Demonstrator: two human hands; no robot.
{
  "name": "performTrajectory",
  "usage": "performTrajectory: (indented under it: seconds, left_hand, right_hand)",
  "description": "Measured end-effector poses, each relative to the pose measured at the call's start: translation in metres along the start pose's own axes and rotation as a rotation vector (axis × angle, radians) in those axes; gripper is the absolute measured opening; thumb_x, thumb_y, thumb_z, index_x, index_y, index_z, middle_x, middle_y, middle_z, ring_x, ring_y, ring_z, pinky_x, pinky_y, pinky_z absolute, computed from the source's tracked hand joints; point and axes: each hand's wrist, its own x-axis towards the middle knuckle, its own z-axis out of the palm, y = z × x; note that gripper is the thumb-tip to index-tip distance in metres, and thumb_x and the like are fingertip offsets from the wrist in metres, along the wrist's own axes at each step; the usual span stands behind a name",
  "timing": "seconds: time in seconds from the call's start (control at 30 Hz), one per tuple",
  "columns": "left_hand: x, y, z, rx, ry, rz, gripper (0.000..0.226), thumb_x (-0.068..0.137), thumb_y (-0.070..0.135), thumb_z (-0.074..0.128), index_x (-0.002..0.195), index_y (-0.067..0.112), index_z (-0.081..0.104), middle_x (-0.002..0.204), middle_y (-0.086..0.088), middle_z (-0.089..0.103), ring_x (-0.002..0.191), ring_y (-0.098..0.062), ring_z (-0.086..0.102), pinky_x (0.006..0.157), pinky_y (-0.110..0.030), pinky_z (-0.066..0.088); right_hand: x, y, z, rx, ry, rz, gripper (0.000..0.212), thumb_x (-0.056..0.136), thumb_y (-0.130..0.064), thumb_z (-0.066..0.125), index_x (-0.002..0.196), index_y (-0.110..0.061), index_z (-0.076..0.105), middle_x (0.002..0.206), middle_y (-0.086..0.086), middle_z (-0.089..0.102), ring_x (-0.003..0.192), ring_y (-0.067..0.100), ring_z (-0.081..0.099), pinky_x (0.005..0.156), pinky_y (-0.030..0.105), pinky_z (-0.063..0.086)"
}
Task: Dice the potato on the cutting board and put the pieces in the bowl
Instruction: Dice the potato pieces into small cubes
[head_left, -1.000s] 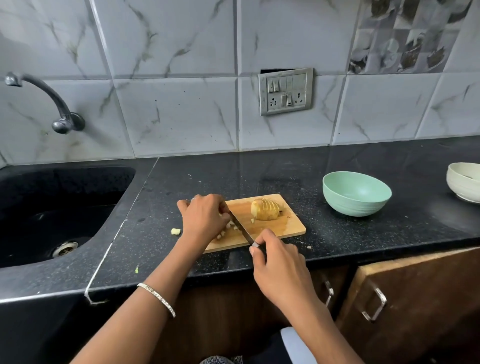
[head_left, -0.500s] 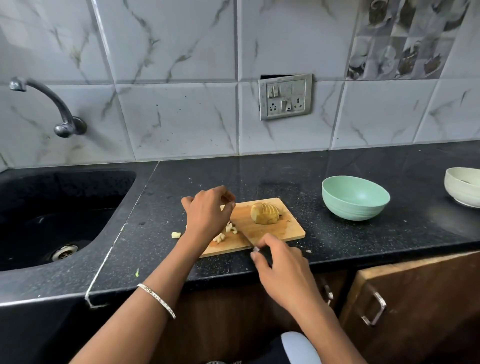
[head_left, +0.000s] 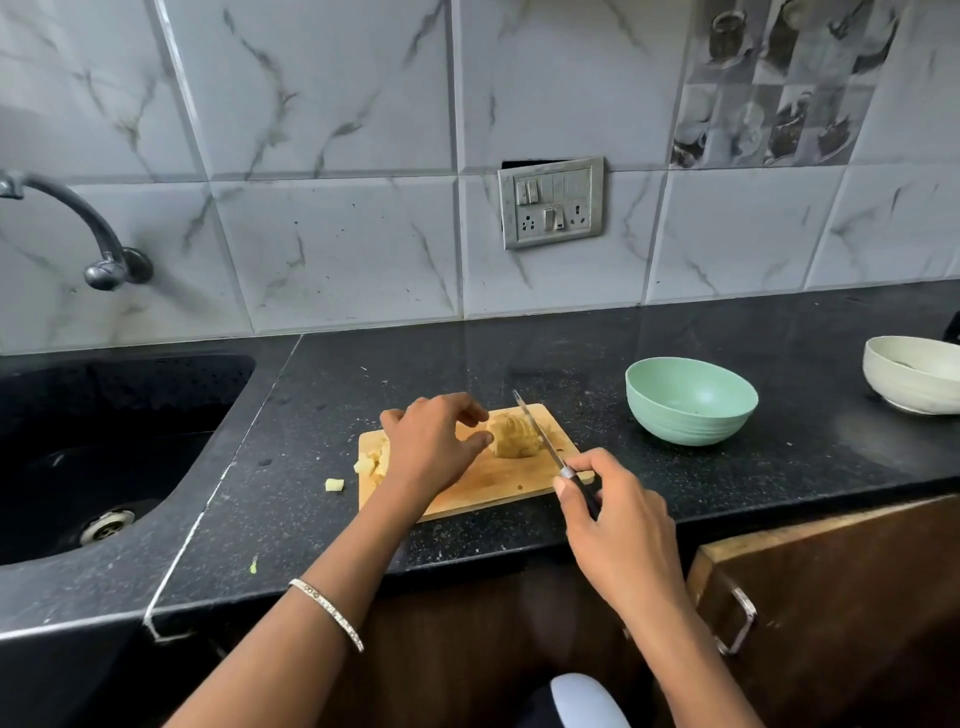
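A sliced yellow potato half (head_left: 511, 435) lies on the small wooden cutting board (head_left: 493, 480). My left hand (head_left: 434, 441) hovers over the board with fingers loosely curved, its thumb and fingertips at the potato's left side. My right hand (head_left: 618, 525) grips the black handle of a knife (head_left: 540, 436), whose blade slants along the potato's right side. Several diced pieces (head_left: 370, 462) lie at the board's left edge, partly hidden by my left hand. One cube (head_left: 334, 484) sits on the counter. The green bowl (head_left: 691, 402) stands to the right.
A black sink (head_left: 104, 441) with a tap (head_left: 83, 228) lies to the left. A white bowl (head_left: 914, 379) stands at the far right of the black counter (head_left: 779, 467). A cabinet door (head_left: 831, 597) hangs ajar below the counter edge.
My right hand swung the knife from the diced pieces over to the potato half's right side. My left hand moved right from the pieces and opened toward the potato.
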Motion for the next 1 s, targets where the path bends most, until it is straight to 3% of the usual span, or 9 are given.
performTrajectory:
  seconds: [0.17, 0.3, 0.47, 0.63, 1.0]
  left_hand:
    - [0.004, 0.009, 0.014, -0.022, -0.038, -0.009, 0.026, 0.078, 0.049, 0.075, 0.099, 0.039, 0.065, 0.101, 0.021, 0.067, 0.105, -0.007, 0.058, 0.085, -0.038, 0.028]
    - [0.002, 0.011, 0.020, -0.014, 0.014, 0.034, 0.023, 0.075, 0.042, 0.079, 0.091, 0.038, 0.063, 0.088, 0.018, 0.060, 0.097, -0.008, 0.056, 0.082, -0.036, 0.030]
    - [0.004, 0.007, 0.023, -0.037, 0.007, 0.004, 0.035, 0.075, 0.045, 0.079, 0.104, 0.040, 0.060, 0.099, 0.021, 0.063, 0.099, -0.005, 0.057, 0.084, -0.036, 0.030]
    - [0.008, 0.006, 0.026, -0.041, -0.014, -0.015, 0.033, 0.076, 0.047, 0.077, 0.105, 0.040, 0.063, 0.101, 0.024, 0.066, 0.103, -0.005, 0.058, 0.083, -0.036, 0.028]
    - [0.002, 0.001, 0.029, -0.101, 0.043, -0.025, 0.026, 0.076, 0.048, 0.077, 0.097, 0.036, 0.067, 0.096, 0.023, 0.069, 0.096, -0.001, 0.062, 0.084, -0.031, 0.023]
  right_hand:
    - [0.000, 0.011, 0.001, 0.008, 0.014, 0.022, 0.011, 0.100, -0.040, 0.053, 0.111, -0.038, 0.055, 0.087, -0.009, 0.055, 0.105, 0.023, 0.060, 0.077, 0.037, 0.046]
    - [-0.001, 0.021, 0.005, 0.036, 0.028, 0.046, 0.012, 0.100, -0.040, 0.055, 0.112, -0.039, 0.056, 0.088, -0.009, 0.057, 0.106, 0.023, 0.059, 0.073, 0.035, 0.042]
    - [0.003, 0.026, 0.009, 0.061, 0.062, 0.014, 0.010, 0.098, -0.041, 0.055, 0.107, -0.037, 0.056, 0.069, -0.010, 0.055, 0.081, 0.021, 0.060, 0.063, 0.035, 0.037]
    - [0.006, 0.027, 0.021, 0.114, 0.008, -0.023, 0.012, 0.097, -0.048, 0.053, 0.106, -0.040, 0.055, 0.071, -0.007, 0.067, 0.082, 0.019, 0.064, 0.074, 0.038, 0.051]
    - [0.007, 0.037, 0.028, 0.158, 0.023, -0.054, 0.013, 0.097, -0.050, 0.053, 0.107, -0.041, 0.055, 0.068, -0.006, 0.067, 0.077, 0.019, 0.063, 0.073, 0.037, 0.050]
